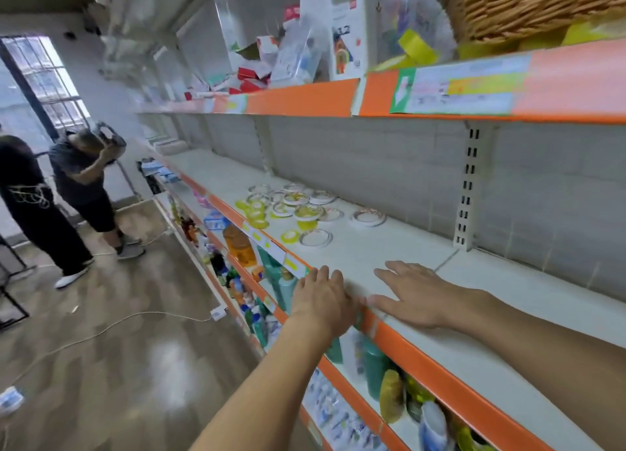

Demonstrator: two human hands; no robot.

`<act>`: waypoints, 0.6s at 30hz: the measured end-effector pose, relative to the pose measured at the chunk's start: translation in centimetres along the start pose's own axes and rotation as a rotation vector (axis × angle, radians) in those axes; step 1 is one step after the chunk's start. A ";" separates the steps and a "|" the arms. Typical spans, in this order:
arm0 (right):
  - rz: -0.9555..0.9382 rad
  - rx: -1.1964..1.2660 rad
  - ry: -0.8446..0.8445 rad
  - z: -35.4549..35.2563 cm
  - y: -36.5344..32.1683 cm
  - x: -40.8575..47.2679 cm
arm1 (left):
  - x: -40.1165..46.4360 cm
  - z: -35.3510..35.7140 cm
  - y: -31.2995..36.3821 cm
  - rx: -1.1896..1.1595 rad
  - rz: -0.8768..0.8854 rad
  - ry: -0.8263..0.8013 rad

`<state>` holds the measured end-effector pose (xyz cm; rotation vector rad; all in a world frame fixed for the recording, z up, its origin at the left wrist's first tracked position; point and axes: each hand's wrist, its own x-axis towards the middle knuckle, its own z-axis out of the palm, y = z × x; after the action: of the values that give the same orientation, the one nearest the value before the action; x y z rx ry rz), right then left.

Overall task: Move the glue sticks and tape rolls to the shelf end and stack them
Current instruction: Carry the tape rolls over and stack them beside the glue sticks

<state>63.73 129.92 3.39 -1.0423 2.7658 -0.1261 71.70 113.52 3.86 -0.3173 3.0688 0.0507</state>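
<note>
Both hands are empty. The left hand point(321, 298) reaches forward with straight fingers over the orange front lip of the shelf point(423, 315), and the right hand point(415, 294) lies flat, palm down, on the bare white shelf just at 3 o'clock of it. Neither touches any task item.

The tape rolls point(294, 210) lie farther along the same shelf, at about 11 o'clock from the hands and well apart from them. They are scattered flat in a loose cluster: clear and white ones toward the back wall, yellow ones nearer the front edge, one white roll point(368, 217) off alone at 3 o'clock of the group. Only one or two seem to sit on top of another. Glue sticks cannot be made out; the picture is too blurred to tell.

Judging from this, the job is barely begun: nothing is gathered or stacked neatly, and nearly all the collecting, carrying and stacking remains.
</note>
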 end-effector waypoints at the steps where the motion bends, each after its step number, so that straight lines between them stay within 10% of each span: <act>1: 0.004 0.003 -0.002 -0.1 -0.2 1.5 | 1.2 0.0 -0.9 -0.006 -0.003 0.004; 18: 0.119 0.167 0.145 2.5 -4.3 19.9 | 16.0 3.2 -14.6 -0.100 0.055 0.062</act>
<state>52.34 113.43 -1.28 -0.8573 2.8764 -0.4238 59.23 96.12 -0.69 -0.2437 3.1424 0.2012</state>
